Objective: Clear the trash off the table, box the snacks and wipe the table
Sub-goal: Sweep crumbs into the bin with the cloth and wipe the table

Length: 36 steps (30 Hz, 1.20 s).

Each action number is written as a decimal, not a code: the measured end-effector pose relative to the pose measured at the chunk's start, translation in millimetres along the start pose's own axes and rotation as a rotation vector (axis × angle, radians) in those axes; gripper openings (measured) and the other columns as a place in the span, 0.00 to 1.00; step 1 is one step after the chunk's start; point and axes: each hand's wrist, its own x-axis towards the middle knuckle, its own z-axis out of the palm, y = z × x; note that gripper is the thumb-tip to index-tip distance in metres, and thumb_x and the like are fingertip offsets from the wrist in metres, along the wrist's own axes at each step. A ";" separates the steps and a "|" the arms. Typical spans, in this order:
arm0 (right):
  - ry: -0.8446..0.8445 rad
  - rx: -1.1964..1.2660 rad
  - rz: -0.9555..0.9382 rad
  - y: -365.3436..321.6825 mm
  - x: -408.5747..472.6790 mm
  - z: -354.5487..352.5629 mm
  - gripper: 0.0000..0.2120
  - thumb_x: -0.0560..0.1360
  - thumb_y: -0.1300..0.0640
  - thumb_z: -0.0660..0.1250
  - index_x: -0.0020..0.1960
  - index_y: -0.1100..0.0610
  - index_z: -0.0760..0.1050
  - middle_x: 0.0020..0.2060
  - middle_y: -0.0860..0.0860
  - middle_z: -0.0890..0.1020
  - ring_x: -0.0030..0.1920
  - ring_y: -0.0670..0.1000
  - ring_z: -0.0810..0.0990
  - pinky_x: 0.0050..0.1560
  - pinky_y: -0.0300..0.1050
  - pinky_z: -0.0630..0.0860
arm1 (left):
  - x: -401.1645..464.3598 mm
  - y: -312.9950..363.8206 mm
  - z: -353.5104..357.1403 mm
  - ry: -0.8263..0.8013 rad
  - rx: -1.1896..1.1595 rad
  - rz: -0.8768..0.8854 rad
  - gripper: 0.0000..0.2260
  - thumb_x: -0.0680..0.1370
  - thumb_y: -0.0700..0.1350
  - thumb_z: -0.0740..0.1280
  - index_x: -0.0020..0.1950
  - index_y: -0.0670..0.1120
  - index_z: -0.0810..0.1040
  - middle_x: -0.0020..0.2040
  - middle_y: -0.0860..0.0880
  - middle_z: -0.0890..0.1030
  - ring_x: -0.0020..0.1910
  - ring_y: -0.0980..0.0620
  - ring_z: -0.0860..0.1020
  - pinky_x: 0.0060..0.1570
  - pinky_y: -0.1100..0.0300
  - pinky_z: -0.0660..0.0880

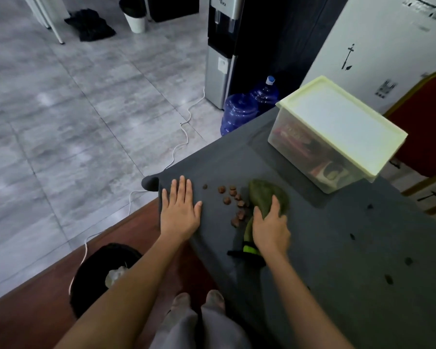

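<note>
From my remote seat, the head view looks down past grey trousers and two feet to a black bin [103, 278] on the red-brown floor beside the counter [337, 260], a bit of pale rubbish showing inside it. On the dark-covered counter near its left edge, my left hand [180, 210] lies flat, fingers straight and together, holding nothing. My right hand [271, 226] grips a green cloth [264, 195], fingers curled over its bunched middle; a bright green and black end of it trails back toward me. Between the two hands sits a loose scatter of small brown crumbs [233, 200], the nearest ones touching the cloth's edge. A few dark specks [389, 279] dot the counter well off to the right. Farther back, at the counter's far end, stands the clear plastic box [310, 149], its pale yellow lid [342, 122] closed, snack packets visible through the wall. Beyond it on the tiled floor are blue water jugs [239, 112] and a water dispenser [219, 51].
</note>
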 end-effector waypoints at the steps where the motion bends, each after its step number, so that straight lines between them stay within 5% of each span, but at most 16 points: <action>1: -0.010 -0.006 -0.017 -12.4 0.2 6.1 0.29 0.80 0.42 0.54 0.78 0.45 0.49 0.66 0.62 0.68 0.60 0.64 0.74 0.56 0.54 0.71 | 0.2 0.1 -0.4 0.005 0.005 0.004 0.34 0.75 0.60 0.34 0.77 0.44 0.46 0.78 0.46 0.45 0.76 0.46 0.42 0.72 0.48 0.37; 9: -0.156 0.086 -0.193 -80.7 30.3 23.8 0.27 0.80 0.43 0.55 0.77 0.45 0.54 0.65 0.62 0.71 0.62 0.63 0.72 0.62 0.53 0.67 | -6.5 -8.4 -3.7 -0.011 0.071 0.063 0.34 0.74 0.62 0.32 0.77 0.48 0.42 0.78 0.48 0.43 0.76 0.47 0.40 0.73 0.46 0.38; 13: -0.051 0.155 -0.186 -51.4 53.1 -15.7 0.26 0.79 0.43 0.57 0.76 0.43 0.57 0.66 0.60 0.73 0.65 0.62 0.71 0.64 0.53 0.67 | -9.6 -9.7 -3.6 -0.004 0.082 0.064 0.34 0.74 0.61 0.32 0.77 0.48 0.42 0.78 0.48 0.42 0.76 0.47 0.40 0.72 0.46 0.37; 17: 0.000 -0.112 -0.155 -4.3 77.3 -56.2 0.27 0.79 0.42 0.56 0.76 0.40 0.55 0.64 0.62 0.71 0.62 0.64 0.72 0.60 0.55 0.69 | -18.0 -8.3 -4.0 -0.019 0.093 0.071 0.33 0.74 0.60 0.32 0.77 0.48 0.42 0.78 0.48 0.43 0.76 0.46 0.41 0.71 0.47 0.35; 21: -0.042 -0.194 -0.151 4.8 76.3 -43.6 0.27 0.79 0.42 0.56 0.76 0.41 0.53 0.64 0.62 0.69 0.61 0.65 0.72 0.60 0.56 0.69 | -40.4 -2.0 1.4 0.066 0.079 0.077 0.30 0.78 0.59 0.43 0.76 0.46 0.56 0.77 0.45 0.56 0.75 0.43 0.55 0.71 0.46 0.43; 26: -0.107 -0.116 -0.409 -50.5 91.3 -16.6 0.25 0.79 0.45 0.57 0.75 0.39 0.55 0.63 0.60 0.68 0.61 0.64 0.71 0.60 0.55 0.69 | -81.4 12.5 12.3 0.118 0.081 0.102 0.29 0.79 0.59 0.49 0.74 0.44 0.60 0.75 0.45 0.60 0.74 0.44 0.58 0.70 0.44 0.49; 36: -0.404 -0.454 -0.817 -76.2 94.7 -2.3 0.22 0.79 0.43 0.57 0.72 0.34 0.58 0.64 0.57 0.69 0.62 0.62 0.73 0.61 0.56 0.71 | -99.9 39.6 20.2 0.002 0.140 0.144 0.32 0.77 0.64 0.50 0.75 0.46 0.60 0.75 0.43 0.62 0.74 0.43 0.60 0.69 0.44 0.49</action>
